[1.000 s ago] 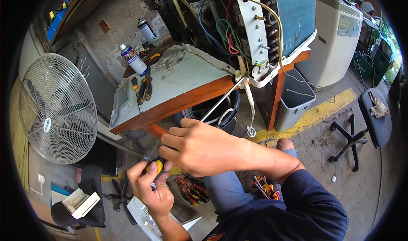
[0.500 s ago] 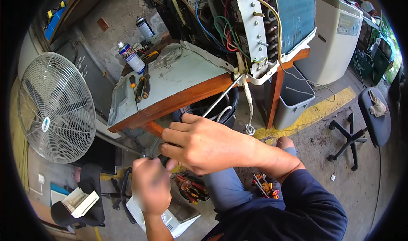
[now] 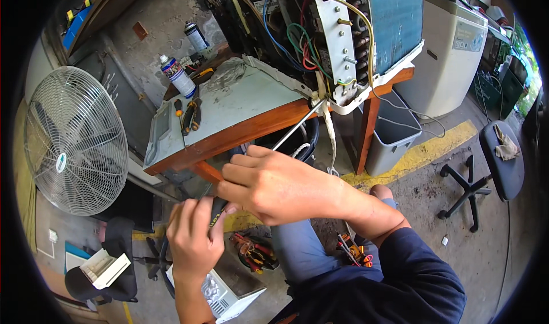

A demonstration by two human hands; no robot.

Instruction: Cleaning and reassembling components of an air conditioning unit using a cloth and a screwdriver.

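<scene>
A long tool with a slim metal shaft (image 3: 298, 127) runs up from my hands to the lower corner of an opened air conditioner (image 3: 337, 44). Its exact kind I cannot tell. My right hand (image 3: 274, 184) is closed over the shaft's near part, back of the hand upward. Lower and to the left, my left hand (image 3: 194, 238) wraps round a black handle (image 3: 217, 210) with yellow marks. The shaft's far end meets a white wrapped line (image 3: 329, 124) hanging by the bench edge; the contact is too small to make out.
The wooden-edged bench (image 3: 229, 135) carries pliers (image 3: 193, 115), a screwdriver (image 3: 179, 108) and a spray can (image 3: 178, 77). A fan (image 3: 77, 141) stands at left. Under the bench are a dark bucket (image 3: 309, 138) and a grey bin (image 3: 394, 132). A tool pouch (image 3: 255, 252) lies by my leg.
My left hand, blurred before, has turned and shifted slightly left, so its knuckles and the black handle now show. My right hand keeps its grip almost in place.
</scene>
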